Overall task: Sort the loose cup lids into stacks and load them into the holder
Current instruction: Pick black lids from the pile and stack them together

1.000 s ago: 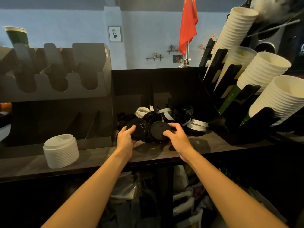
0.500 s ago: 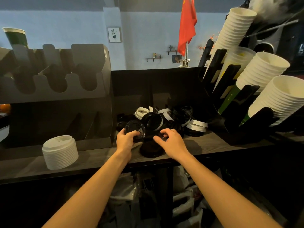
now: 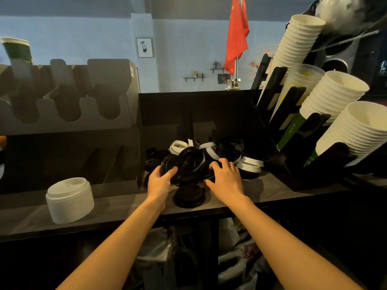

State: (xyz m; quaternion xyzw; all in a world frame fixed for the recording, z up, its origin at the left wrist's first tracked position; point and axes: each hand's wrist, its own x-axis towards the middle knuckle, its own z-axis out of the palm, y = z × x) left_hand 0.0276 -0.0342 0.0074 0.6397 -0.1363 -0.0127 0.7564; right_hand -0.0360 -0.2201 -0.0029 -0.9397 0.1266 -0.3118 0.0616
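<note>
Left hand [image 3: 160, 182] grips a black lid [image 3: 168, 162]; right hand [image 3: 227, 177] rests spread on loose lids [image 3: 250, 164].

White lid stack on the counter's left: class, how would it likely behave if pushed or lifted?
The white lid stack looks like thin nested plastic, so probably light. Pushed low on the counter, it would likely slide; pushed high, its many loose layers might shear or topple.

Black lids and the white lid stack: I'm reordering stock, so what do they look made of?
The black lids look like thin moulded plastic, glossy: light glints along their rims. The white lid stack looks matte, with even moulded ridges; plastic or pressed fibre, I cannot tell.
</note>
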